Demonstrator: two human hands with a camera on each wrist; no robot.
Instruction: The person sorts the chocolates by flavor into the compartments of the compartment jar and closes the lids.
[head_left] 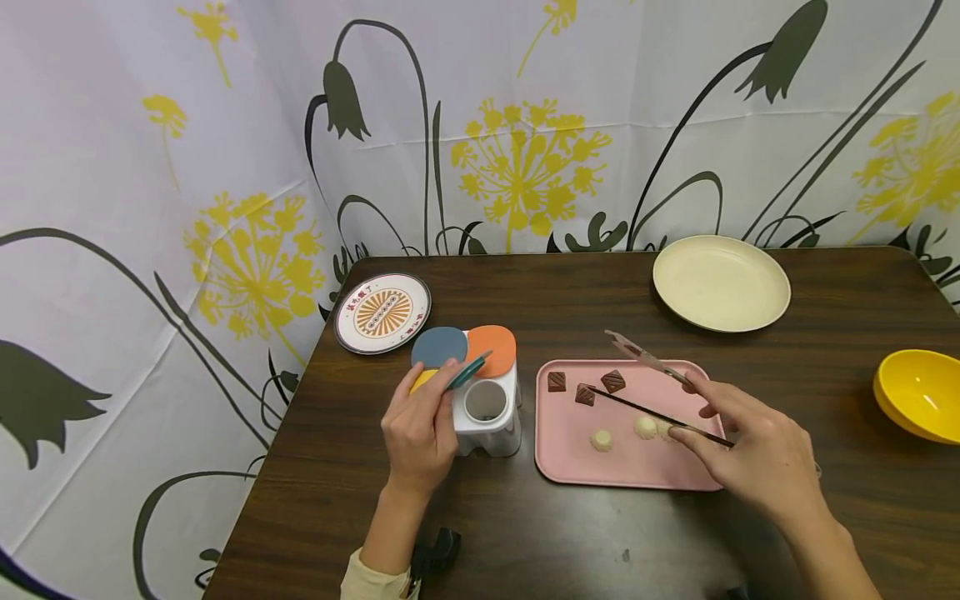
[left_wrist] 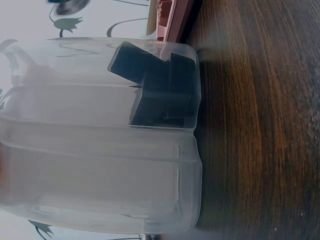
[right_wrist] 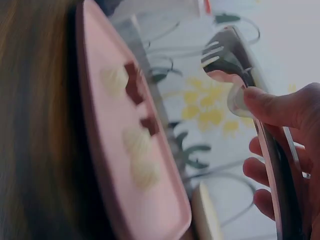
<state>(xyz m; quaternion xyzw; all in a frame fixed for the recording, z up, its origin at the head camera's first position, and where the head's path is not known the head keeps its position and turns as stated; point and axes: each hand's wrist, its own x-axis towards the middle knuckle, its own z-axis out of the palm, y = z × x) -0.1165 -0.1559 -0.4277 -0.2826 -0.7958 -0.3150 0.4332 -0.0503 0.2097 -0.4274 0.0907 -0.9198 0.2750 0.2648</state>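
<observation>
My left hand (head_left: 423, 425) pinches the raised teal lid (head_left: 470, 371) of a clear container (head_left: 501, 433) with several compartments. Under that lid is the round opening. Dark chunky pieces (left_wrist: 162, 87) lie in one compartment, seen in the left wrist view. My right hand (head_left: 757, 446) holds metal tongs (head_left: 645, 354), their arms spread apart, over a pink tray (head_left: 562, 467). One tip is fork-shaped (right_wrist: 217, 55). On the tray are three brown square chocolates (head_left: 557, 382) and white round sweets (head_left: 602, 440). The lower arm of the tongs overlaps one chocolate in the head view.
Behind the container, a patterned plate (head_left: 382, 312) lies at the table's back left. A cream oval plate (head_left: 720, 283) stands at the back right, and a yellow bowl (head_left: 918, 396) at the right edge. A floral curtain (head_left: 525, 50) hangs behind the table.
</observation>
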